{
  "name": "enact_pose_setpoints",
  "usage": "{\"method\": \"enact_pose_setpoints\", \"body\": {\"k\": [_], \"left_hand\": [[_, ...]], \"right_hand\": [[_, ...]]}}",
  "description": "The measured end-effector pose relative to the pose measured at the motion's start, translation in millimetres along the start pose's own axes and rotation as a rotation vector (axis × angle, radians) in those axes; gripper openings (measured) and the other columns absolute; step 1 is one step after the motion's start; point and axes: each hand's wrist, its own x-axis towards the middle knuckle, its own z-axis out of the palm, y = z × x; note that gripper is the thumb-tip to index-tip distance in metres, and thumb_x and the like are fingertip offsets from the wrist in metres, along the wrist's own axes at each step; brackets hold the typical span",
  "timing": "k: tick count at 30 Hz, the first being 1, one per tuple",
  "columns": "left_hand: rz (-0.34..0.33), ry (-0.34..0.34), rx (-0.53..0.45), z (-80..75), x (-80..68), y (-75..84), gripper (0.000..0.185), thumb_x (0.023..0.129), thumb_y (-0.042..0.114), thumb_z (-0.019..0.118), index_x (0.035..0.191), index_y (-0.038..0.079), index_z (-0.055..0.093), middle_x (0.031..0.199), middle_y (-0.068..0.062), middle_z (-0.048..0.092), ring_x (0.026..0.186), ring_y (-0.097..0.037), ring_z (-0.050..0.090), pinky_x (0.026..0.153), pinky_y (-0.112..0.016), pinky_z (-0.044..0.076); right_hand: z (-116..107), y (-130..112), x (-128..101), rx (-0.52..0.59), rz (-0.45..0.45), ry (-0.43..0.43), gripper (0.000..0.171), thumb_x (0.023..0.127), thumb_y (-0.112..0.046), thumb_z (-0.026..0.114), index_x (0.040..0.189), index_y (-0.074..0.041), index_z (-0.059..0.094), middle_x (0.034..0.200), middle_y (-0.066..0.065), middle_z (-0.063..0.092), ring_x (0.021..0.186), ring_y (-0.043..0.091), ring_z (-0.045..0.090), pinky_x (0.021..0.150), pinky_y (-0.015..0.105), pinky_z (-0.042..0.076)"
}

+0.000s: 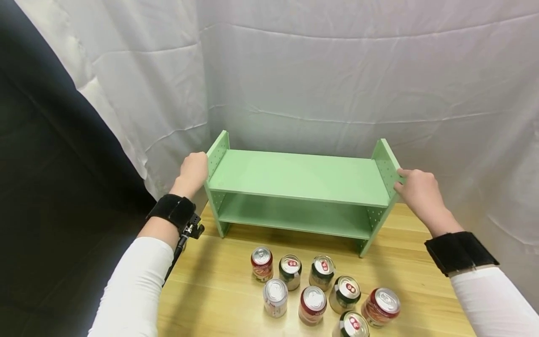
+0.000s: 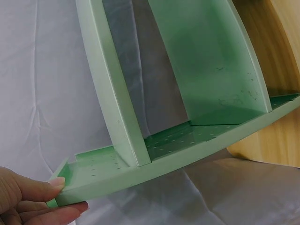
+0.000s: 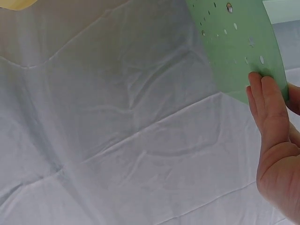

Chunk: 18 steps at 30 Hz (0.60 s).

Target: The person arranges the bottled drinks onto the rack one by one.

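A green two-tier shelf [image 1: 299, 175] with perforated side panels stands on the wooden table, near the back curtain. My left hand [image 1: 194, 173] grips its left side panel; in the left wrist view, the thumb and fingers pinch the panel's top end [image 2: 103, 185]. On the opposite side my right hand [image 1: 421, 193] holds the right side panel [image 1: 386, 164]. The right wrist view shows fingers [image 3: 274, 105] flat against the outer face of that panel [image 3: 239, 51], with the thumb around its edge. Both tiers bear nothing that shows.
In front of the shelf, several cans stand on the table [image 1: 223, 290], among them a red can [image 1: 262, 264], a silvery can [image 1: 275, 298] and a dark-banded can [image 1: 345, 295]. A pale curtain [image 1: 294, 75] hangs behind; dark cloth [image 1: 54, 187] covers the left.
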Motion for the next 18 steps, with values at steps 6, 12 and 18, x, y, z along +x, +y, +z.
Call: {"method": "enact_pose_setpoints", "body": {"k": [6,12,18], "left_hand": [[0.009,-0.012,-0.001,5.9,3.8,7.1,0.024,0.092,-0.005,0.036,0.083,-0.006,0.057,0.081,-0.022,0.061,0.073,-0.034,0.061,0.065,-0.047,0.053],[0.018,-0.017,-0.011,10.2,7.6,11.5,0.022,0.091,-0.006,0.036,0.083,-0.005,0.057,0.078,-0.019,0.057,0.068,-0.03,0.056,0.062,-0.046,0.051],[0.021,-0.03,-0.007,9.0,6.6,14.5,0.023,0.092,-0.005,0.035,0.083,-0.005,0.056,0.08,-0.021,0.059,0.069,-0.032,0.058,0.063,-0.046,0.051]], "right_hand": [[-1.3,8.3,-1.9,-0.004,0.009,0.002,0.041,0.089,-0.007,0.053,0.123,0.015,0.051,0.121,0.038,0.049,0.052,0.022,0.031,0.049,0.031,0.03],[-4.3,14.5,-4.7,-0.004,0.014,0.007,0.041,0.088,-0.006,0.055,0.122,0.015,0.052,0.12,0.038,0.05,0.054,0.025,0.037,0.049,0.031,0.031],[-4.0,18.7,-8.4,-0.002,0.03,0.004,0.041,0.089,-0.008,0.054,0.124,0.015,0.051,0.122,0.037,0.049,0.054,0.024,0.036,0.048,0.031,0.031]]}}
